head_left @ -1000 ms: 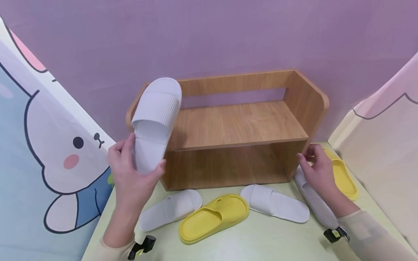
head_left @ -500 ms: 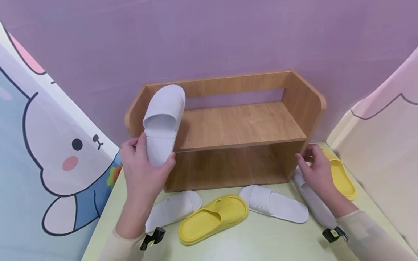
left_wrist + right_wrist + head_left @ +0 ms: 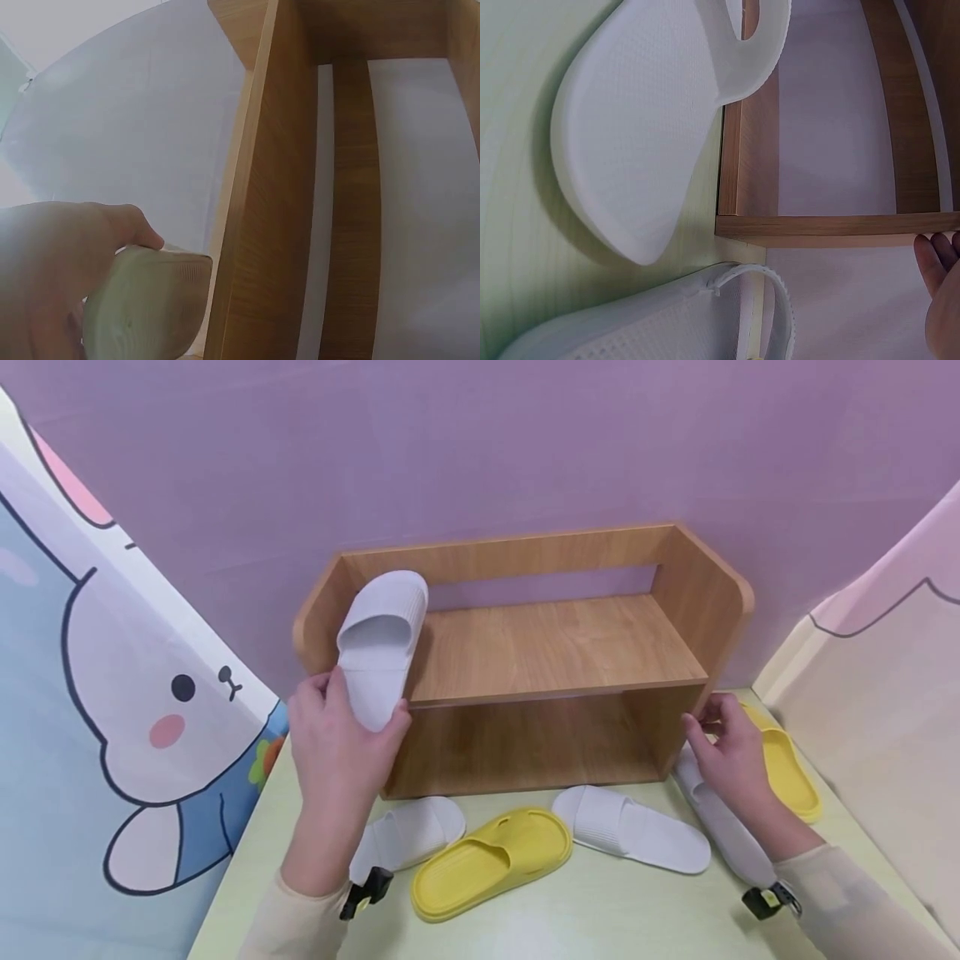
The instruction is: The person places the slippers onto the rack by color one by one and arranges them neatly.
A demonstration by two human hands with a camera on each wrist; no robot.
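Observation:
My left hand (image 3: 345, 760) grips the heel end of a white ribbed slide slipper (image 3: 382, 627), thumb on one edge and fingers on the other. The slipper is tilted, toe pointing away, over the left end of the upper shelf (image 3: 540, 643) of a wooden shoe rack (image 3: 705, 602). In the left wrist view this slipper (image 3: 150, 307) is close to the rack's side panel (image 3: 262, 225). My right hand (image 3: 731, 752) holds the front edge of the rack's right side panel with bent fingers. The right wrist view shows its fingertips (image 3: 930, 259) against that panel.
Before the rack on the pale table (image 3: 570, 927) lie a white slipper (image 3: 412, 831), a yellow slipper (image 3: 491, 864) and another white slipper (image 3: 630, 827). Right of the rack are a white slipper (image 3: 723, 827), partly behind my hand, and a yellow slipper (image 3: 791, 768). A purple wall (image 3: 480, 452) stands behind.
My left hand has carried the white slipper right and lower, over the left end of the upper shelf. The right hand stays at the rack's side panel.

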